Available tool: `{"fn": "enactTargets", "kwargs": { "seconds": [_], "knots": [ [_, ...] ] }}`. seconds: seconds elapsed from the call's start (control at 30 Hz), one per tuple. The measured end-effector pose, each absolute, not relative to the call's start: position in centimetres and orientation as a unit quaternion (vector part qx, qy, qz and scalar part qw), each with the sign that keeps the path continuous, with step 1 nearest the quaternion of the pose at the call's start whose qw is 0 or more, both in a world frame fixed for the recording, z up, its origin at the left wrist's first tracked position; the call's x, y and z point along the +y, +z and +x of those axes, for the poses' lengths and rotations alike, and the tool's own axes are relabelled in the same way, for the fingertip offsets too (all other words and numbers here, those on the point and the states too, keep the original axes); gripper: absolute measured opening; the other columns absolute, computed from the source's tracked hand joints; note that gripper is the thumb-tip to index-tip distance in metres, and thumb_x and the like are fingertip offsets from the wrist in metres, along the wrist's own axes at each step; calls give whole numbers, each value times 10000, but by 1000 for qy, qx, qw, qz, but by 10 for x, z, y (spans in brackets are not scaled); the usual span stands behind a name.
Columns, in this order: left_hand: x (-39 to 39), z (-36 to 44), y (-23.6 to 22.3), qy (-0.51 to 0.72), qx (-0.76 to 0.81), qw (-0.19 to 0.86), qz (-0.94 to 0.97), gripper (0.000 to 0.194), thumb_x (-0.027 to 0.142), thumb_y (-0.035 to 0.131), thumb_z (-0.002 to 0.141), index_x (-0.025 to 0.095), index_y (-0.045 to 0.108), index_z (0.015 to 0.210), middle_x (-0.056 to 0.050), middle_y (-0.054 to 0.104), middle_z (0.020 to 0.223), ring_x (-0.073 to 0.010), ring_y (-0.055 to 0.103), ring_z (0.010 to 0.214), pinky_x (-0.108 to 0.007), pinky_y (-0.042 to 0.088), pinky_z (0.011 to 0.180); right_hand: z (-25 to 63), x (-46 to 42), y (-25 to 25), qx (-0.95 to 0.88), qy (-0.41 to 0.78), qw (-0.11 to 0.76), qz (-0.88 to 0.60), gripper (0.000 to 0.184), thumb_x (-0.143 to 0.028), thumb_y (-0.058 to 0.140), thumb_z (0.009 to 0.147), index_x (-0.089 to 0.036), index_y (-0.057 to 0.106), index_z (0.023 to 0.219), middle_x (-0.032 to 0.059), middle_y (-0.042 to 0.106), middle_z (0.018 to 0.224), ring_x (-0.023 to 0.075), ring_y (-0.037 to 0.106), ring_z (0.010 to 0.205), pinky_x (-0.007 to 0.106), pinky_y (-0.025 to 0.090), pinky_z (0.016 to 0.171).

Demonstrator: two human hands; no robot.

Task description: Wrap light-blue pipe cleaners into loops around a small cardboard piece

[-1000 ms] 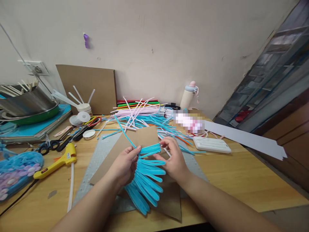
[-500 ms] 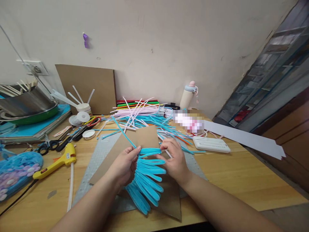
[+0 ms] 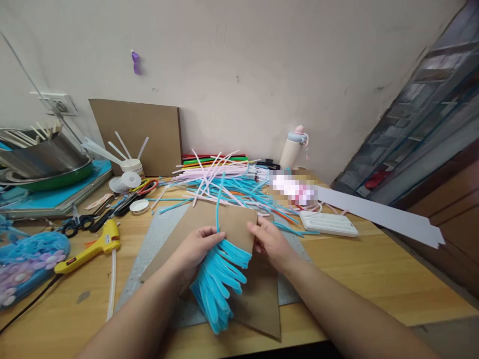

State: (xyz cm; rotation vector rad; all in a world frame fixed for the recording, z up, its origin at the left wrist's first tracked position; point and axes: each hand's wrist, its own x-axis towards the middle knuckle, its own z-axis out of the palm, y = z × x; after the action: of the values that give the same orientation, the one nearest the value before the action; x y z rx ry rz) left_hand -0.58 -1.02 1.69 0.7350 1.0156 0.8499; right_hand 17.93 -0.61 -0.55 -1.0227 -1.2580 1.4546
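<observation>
My left hand [image 3: 200,249] is closed on a fan of looped blue pipe cleaners [image 3: 220,284], pinching its upper end between thumb and fingers. One straight blue stem [image 3: 219,204] sticks up from behind that thumb. The loops hang downward and to the right. A small cardboard piece [image 3: 237,227] lies against the topmost loops, between my hands. My right hand [image 3: 271,244] is closed on the right edge of this piece, thumb in front, with its other fingers partly hidden. Beneath lies a larger cardboard sheet [image 3: 262,304] on a grey cutting mat [image 3: 140,264].
Loose pipe cleaners [image 3: 239,187] are heaped behind my hands. At left are a yellow glue gun [image 3: 95,249], scissors [image 3: 77,224] and a blue flowered item [image 3: 32,264]. A white power strip [image 3: 329,223] and a bottle [image 3: 293,149] stand to the right.
The cardboard piece has tilted clockwise, and the loops have swung downward and left. The straight stem now points upward. My right hand has moved from the loop tips to the cardboard's edge.
</observation>
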Motion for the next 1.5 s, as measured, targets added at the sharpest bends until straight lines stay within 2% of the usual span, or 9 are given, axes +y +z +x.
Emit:
{"fn": "enactTargets", "kwargs": {
  "seconds": [0.1, 0.33, 0.5, 0.67, 0.73, 0.93, 1.2, 1.4, 1.5],
  "knots": [
    [-13, -4, 18, 378, 478, 712, 351, 237, 258, 740, 624, 121, 578, 730, -5, 601, 558, -108, 558, 463, -224, 468, 482, 180, -2, -9, -475, 615, 461, -428, 247, -384, 593, 723, -159, 509, 780, -48, 483, 545, 52, 362, 401, 169, 225, 337],
    [-15, -5, 19, 357, 493, 683, 404, 275, 338, 731, 628, 127, 612, 758, -5, 595, 583, -114, 548, 492, -225, 441, 498, 200, 23, -5, -300, 573, 641, -414, 231, -320, 675, 666, -183, 493, 702, -43, 535, 575, 40, 399, 380, 155, 252, 310],
    [-15, -6, 14, 330, 482, 648, 488, 292, 381, 705, 647, 122, 648, 771, -18, 618, 635, -112, 533, 536, -203, 391, 521, 203, 28, -2, -354, 695, 449, -436, 174, -298, 615, 711, -145, 575, 782, 103, 658, 804, 159, 611, 671, 233, 440, 475],
    [-16, -8, 10, 306, 460, 611, 567, 263, 361, 684, 666, 127, 659, 783, -22, 624, 663, -122, 527, 573, -212, 384, 554, 188, 8, 0, -604, 442, 475, -464, 147, -261, 608, 678, -175, 642, 793, 56, 635, 866, 192, 568, 858, 309, 459, 702],
    [-16, -6, 10, 327, 445, 593, 586, 258, 324, 709, 639, 134, 647, 801, -22, 623, 689, -130, 539, 619, -215, 398, 588, 180, -3, 0, -654, 472, 436, -400, 185, -264, 624, 685, -181, 634, 851, 42, 624, 912, 193, 550, 919, 321, 433, 782],
    [-16, -2, 14, 398, 482, 564, 541, 274, 414, 623, 720, 151, 596, 791, -6, 587, 657, -114, 507, 564, -199, 384, 533, 167, -19, -5, -494, 674, 381, -396, 267, -378, 681, 666, -152, 565, 747, -28, 556, 624, 102, 510, 574, 229, 394, 562],
    [-16, -12, 17, 252, 462, 584, 618, 246, 360, 615, 722, 158, 662, 854, -44, 668, 779, -159, 570, 668, -228, 412, 603, 175, -13, -1, -419, 655, 466, -422, 238, -331, 690, 654, -157, 565, 759, -3, 582, 690, 122, 536, 621, 243, 426, 593],
    [-23, -12, 27, 215, 477, 446, 726, 212, 353, 559, 756, 182, 684, 768, -18, 656, 695, -161, 541, 635, -222, 372, 571, 178, -21, 6, -476, 670, 404, -402, 307, -370, 638, 711, -187, 549, 940, -10, 565, 729, 127, 523, 648, 243, 408, 589],
    [-25, -13, 35, 214, 468, 405, 756, 217, 361, 544, 772, 194, 682, 779, -14, 657, 713, -169, 548, 676, -226, 379, 609, 178, -25, 9, -516, 658, 368, -407, 268, -343, 679, 667, -171, 567, 839, -24, 534, 680, 112, 481, 614, 228, 371, 567]
  ]
}}
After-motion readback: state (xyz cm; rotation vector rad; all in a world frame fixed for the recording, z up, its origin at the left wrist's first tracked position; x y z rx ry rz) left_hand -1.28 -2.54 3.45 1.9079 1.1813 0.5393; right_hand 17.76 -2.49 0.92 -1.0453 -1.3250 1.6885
